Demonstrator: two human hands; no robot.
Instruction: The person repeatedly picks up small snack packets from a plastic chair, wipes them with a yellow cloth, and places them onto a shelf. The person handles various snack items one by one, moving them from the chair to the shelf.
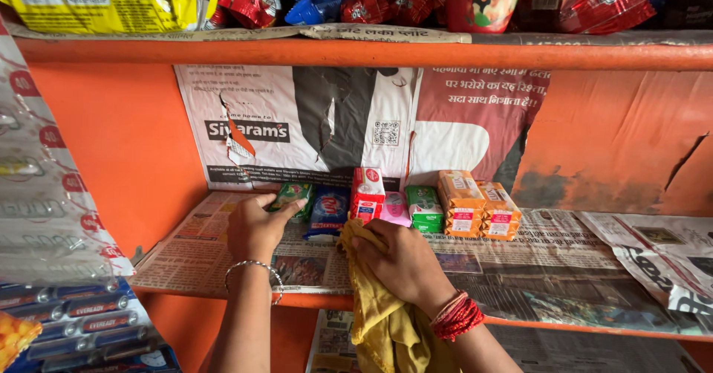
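The yellow cloth (379,313) is bunched in the closed right hand (405,261), at about 6 o'clock on the newspaper-lined orange shelf (371,52), while the left hand (256,228) at 9 o'clock closes its fingers on the green pack (292,197) at the left end of the soap row. It looks like the step of lifting a pack so the paper (564,261) under it can be wiped, and this calls for a firm pinch without pushing the neighbours. I count one green pack, one blue pack (329,211), one red-white carton (368,193), one pink bar (394,208), one green-white box (425,208), and about six orange bars (479,206) stacked at 3 o'clock.
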